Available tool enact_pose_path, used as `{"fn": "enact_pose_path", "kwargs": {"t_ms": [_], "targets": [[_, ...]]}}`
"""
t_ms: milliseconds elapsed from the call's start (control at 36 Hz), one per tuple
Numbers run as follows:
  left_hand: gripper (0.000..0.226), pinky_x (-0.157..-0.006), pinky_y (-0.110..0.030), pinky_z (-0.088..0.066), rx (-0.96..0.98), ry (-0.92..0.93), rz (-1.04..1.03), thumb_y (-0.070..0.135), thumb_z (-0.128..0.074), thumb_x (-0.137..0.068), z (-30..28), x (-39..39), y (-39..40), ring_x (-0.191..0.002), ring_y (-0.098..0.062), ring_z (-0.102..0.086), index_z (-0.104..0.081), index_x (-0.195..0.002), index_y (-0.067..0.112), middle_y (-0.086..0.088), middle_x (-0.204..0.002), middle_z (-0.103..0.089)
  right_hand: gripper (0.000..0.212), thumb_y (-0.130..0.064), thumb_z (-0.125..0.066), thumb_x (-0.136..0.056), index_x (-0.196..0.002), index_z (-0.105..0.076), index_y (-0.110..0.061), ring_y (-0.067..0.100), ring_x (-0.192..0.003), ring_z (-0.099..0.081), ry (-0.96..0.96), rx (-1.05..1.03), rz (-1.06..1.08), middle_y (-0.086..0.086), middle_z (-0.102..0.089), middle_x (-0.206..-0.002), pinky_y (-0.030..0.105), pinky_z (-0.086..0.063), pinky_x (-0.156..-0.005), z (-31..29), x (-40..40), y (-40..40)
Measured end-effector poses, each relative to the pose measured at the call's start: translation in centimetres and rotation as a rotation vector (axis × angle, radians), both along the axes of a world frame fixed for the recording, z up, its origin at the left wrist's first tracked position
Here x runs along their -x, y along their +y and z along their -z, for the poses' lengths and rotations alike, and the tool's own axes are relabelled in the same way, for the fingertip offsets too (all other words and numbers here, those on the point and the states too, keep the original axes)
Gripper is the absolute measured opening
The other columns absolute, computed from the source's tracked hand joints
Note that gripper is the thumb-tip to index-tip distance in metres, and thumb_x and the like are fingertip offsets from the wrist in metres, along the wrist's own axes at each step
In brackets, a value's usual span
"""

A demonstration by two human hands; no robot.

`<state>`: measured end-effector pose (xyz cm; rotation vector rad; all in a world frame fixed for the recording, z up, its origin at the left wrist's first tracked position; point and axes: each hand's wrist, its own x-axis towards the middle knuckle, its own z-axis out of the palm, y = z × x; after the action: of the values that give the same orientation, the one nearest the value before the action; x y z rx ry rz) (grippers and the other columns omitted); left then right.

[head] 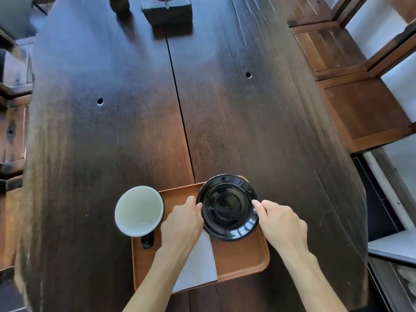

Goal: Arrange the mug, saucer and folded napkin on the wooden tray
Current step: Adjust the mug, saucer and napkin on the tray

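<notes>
**Both our hands on the black saucer, over the tray**

The dark wooden table (225,109) fills most of the view; its far end is cut off, and the dark blocks there are too blurred for us to name. Our wooden tray (243,255) sits at the near edge, its near-left part hidden under our left forearm and the napkin, its far-right corner hidden behind the saucer.

The folded napkin (200,264) is pale grey-white and flat, lying on the tray below our left hand (180,226); the wrist covers its left side, and its near edge overhangs the tray rim.

The mug (139,211), left of our left fingers, is pale inside with a glossy black handle pointing toward us. It stands at the tray's far-left corner; we cannot tell whether it rests fully inside the rim.

The saucer (227,207) is glossy black and round, with a sunken centre ring. We cannot tell whether it rests on the tray or is lifted. Our left fingers curl against its left rim, thumb on top. Our right hand (281,224) pinches the right rim, thumb on top, other fingertips hidden underneath.
</notes>
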<state>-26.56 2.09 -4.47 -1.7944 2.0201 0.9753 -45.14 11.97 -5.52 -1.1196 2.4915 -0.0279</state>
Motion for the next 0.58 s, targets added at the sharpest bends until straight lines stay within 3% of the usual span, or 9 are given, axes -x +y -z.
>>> {"fn": "enact_pose_path", "kwargs": {"t_ms": [222,417,583], "targets": [[0.026,-0.068,-0.033,-0.046,0.036,0.047,-0.06,0.046,-0.028,-0.105,-0.2,0.3,-0.2,-0.079,-0.015,-0.059,-0.044,-0.108,0.025,0.004,-0.093,-0.062,0.053,-0.053,-0.029,-0.104,-0.073,-0.046,-0.013,0.019,-0.068,-0.059,-0.143,-0.033,0.1,-0.005,-0.06,-0.068,0.035,-0.044,-0.066,-0.2,-1.0,1.2],[0.018,-0.056,-0.023,-0.036,0.079,0.078,-0.028,0.034,-0.037,-0.106,-0.4,0.4,-0.5,-0.064,-0.01,-0.05,-0.045,-0.095,0.022,0.003,-0.085,-0.059,0.047,-0.046,-0.032,-0.105,-0.073,-0.042,-0.014,0.019,-0.065,-0.058,-0.192,-0.014,0.113,-0.003,-0.059,-0.066,0.037,-0.047,-0.064,-0.1,-1.9,1.9],[0.009,-0.067,-0.031,-0.042,0.007,0.005,-0.021,0.027,-0.038,-0.106,-0.5,0.5,0.3,-0.076,-0.014,-0.051,-0.04,-0.102,0.02,0.0,-0.089,-0.05,0.047,-0.049,-0.034,-0.104,-0.073,-0.045,-0.015,0.023,-0.069,-0.06,-0.152,-0.008,0.09,-0.003,-0.06,-0.068,0.037,-0.05,-0.065,0.1,-0.9,0.8]]}}
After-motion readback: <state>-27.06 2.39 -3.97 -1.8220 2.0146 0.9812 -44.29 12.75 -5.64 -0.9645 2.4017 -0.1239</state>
